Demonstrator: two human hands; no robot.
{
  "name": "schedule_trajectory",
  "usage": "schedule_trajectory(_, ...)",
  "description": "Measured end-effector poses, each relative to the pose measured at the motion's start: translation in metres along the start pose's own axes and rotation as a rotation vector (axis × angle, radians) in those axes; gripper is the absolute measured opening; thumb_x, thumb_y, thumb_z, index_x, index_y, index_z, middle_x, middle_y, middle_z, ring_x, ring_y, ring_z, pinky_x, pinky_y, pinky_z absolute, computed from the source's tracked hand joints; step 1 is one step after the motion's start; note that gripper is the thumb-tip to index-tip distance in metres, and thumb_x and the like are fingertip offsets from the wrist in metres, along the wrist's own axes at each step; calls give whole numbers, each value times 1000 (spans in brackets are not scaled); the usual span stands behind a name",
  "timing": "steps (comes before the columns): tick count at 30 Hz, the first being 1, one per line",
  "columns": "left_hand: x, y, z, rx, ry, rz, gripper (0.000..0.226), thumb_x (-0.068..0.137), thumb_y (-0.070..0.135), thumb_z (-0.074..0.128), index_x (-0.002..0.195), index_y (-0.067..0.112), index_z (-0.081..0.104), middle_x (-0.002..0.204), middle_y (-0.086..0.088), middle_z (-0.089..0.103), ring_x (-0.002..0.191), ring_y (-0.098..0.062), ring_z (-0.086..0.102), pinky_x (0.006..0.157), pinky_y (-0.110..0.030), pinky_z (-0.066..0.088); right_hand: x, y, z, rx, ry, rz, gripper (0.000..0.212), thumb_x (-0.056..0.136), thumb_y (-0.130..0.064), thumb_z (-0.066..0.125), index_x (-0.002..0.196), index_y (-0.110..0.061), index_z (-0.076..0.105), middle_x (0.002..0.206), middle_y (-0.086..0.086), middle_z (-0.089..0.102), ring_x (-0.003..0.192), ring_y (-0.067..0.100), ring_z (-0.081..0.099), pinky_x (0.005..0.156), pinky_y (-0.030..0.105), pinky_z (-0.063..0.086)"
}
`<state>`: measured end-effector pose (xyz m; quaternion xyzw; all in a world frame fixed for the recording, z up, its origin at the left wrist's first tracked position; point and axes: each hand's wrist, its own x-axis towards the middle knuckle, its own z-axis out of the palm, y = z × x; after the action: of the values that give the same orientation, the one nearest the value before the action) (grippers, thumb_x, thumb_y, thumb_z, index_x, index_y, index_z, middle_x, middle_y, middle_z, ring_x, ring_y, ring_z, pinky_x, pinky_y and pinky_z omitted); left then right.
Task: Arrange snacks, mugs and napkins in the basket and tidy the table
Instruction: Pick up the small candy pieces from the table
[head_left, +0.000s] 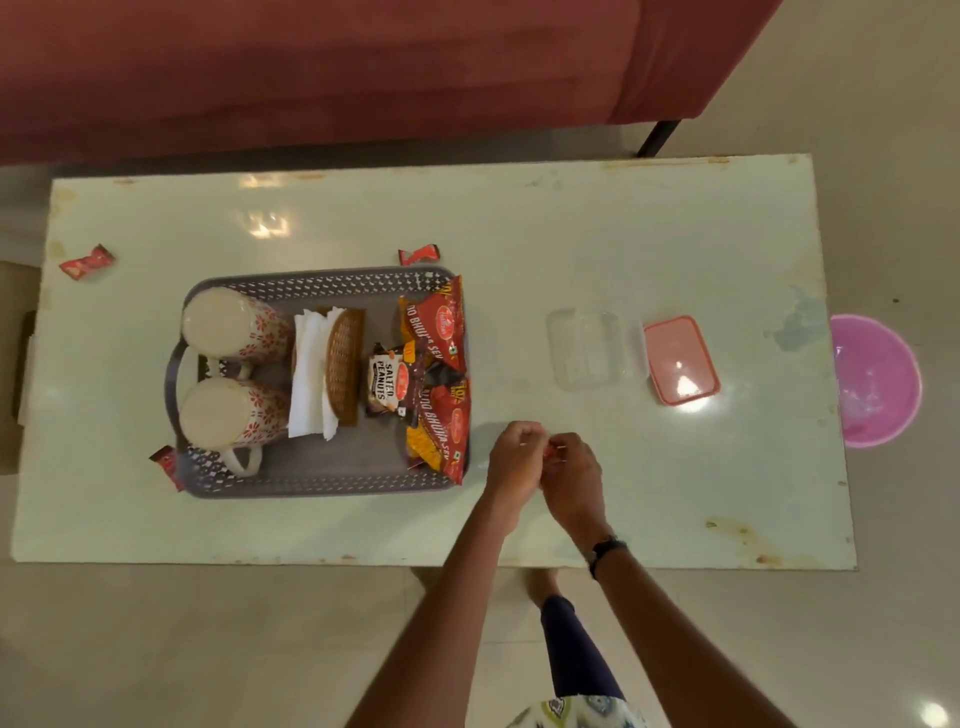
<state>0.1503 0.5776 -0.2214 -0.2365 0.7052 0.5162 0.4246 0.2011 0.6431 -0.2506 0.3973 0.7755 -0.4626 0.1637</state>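
Observation:
A grey perforated basket (322, 283) sits on the pale table (571, 234). It holds two floral mugs (234, 322) lying on their sides, white napkins (309, 374), a wicker holder (344, 364), a salted peanuts pack (387, 379) and two red snack packets (434, 322). To the right of the basket, my left hand (514, 460) and my right hand (571, 473) meet over the table, both pinching a small red wrapper (549, 451), mostly hidden by fingers.
Loose red wrappers lie at the far left (87, 261), behind the basket (420, 253) and at its near-left corner (167, 464). A clear plastic box (589, 349) and its pink lid (681, 359) rest to the right. A pink bowl (875, 379) stands beyond the table's right edge.

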Motion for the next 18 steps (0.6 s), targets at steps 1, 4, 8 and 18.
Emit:
schedule_trajectory(1,-2,5,-2,-6,-23,41,27,95,25,45,117,13,57,106,0,59,91,-9,54,61,-12,40,2,-5,-9,48,-11,-6,13,88,-8,57,100,-10,56,108,14,59,87,20,59,72,31,53)
schedule_trajectory(4,-12,29,-17,-69,-63,216,24,94,25,47,111,15,61,107,0,64,99,-13,61,78,-21,51,6,-33,-35,125,-5,-141,10,84,-7,65,91,-10,59,98,13,64,84,20,64,76,36,58)
schedule_trajectory(8,-14,83,-56,-196,-26,373,20,94,15,49,107,8,62,97,-3,64,86,-11,64,81,-32,55,15,-112,-50,127,-11,-330,12,84,-12,67,95,-7,66,90,6,69,76,5,62,66,5,47)
schedule_trajectory(18,19,144,-180,-312,155,332,23,95,20,46,114,12,56,114,-1,59,107,-14,57,92,-31,49,123,-250,29,-241,-104,-613,23,87,-21,59,101,-4,64,107,14,57,90,17,49,70,17,38)
